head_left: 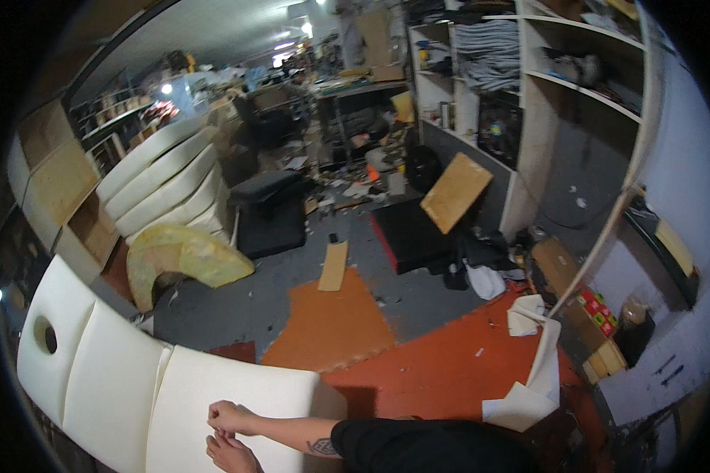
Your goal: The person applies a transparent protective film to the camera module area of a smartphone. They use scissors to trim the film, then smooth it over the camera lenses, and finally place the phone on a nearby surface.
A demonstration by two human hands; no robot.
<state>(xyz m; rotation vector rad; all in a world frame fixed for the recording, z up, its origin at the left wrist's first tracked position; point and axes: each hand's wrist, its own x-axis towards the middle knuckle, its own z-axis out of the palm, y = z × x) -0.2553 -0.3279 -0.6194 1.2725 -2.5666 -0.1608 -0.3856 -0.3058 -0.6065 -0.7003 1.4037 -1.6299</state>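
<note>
A long cream-white padded massage table (205,394) stretches along the lower left, made of several sections, with a round hole in its far-left section. Above its nearest section, my right hand (233,418) is closed, fingertips drawn together in a pinch. My left hand (230,455) is just below, fingers curled, its tips meeting those of the right. Anything between the fingertips is too small to make out. My right forearm, tattooed and in a black sleeve, reaches in from the right over the table's end.
Several curved cream cushions (162,177) are stacked beyond the table, behind a yellowish foam piece (185,256). Orange-brown sheets (335,319) cover part of the grey floor. White offcuts (521,406) lie right. A black pad (410,236), leaning board (456,191) and shelves (528,79) stand farther back.
</note>
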